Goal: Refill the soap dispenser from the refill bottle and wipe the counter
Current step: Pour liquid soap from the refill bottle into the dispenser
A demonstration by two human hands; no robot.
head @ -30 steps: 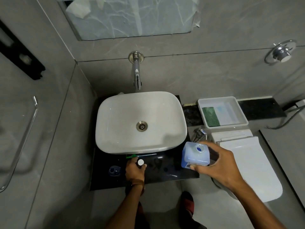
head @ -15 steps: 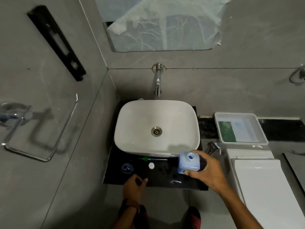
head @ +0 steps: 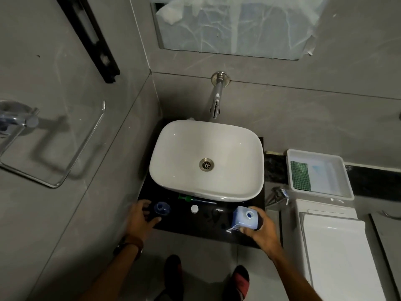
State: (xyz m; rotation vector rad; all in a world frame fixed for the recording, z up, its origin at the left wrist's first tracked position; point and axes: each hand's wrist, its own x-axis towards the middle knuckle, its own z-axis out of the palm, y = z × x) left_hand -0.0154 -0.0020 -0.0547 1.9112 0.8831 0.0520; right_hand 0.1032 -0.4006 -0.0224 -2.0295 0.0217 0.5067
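Grey-tiled bathroom, seen from above: a black counter (head: pixel 208 224) under a white basin (head: pixel 206 159). The left hand (head: pixel 138 218), fingers spread, has let go of the white cap (head: pixel 194 209), which now lies on the counter, and has moved left to the open dispenser (head: pixel 161 208). The right hand (head: pixel 260 229) grips the uncapped blue refill bottle (head: pixel 245 217), upright above the counter's right end. Pouring likely comes next.

Bathroom fixtures around the basin

A white basin (head: pixel 206 157) sits under a wall spout (head: pixel 216 105); right of it a white tray (head: pixel 347 183) holds a green mesh pad (head: pixel 300 175), beside a toilet cistern (head: pixel 325 210).
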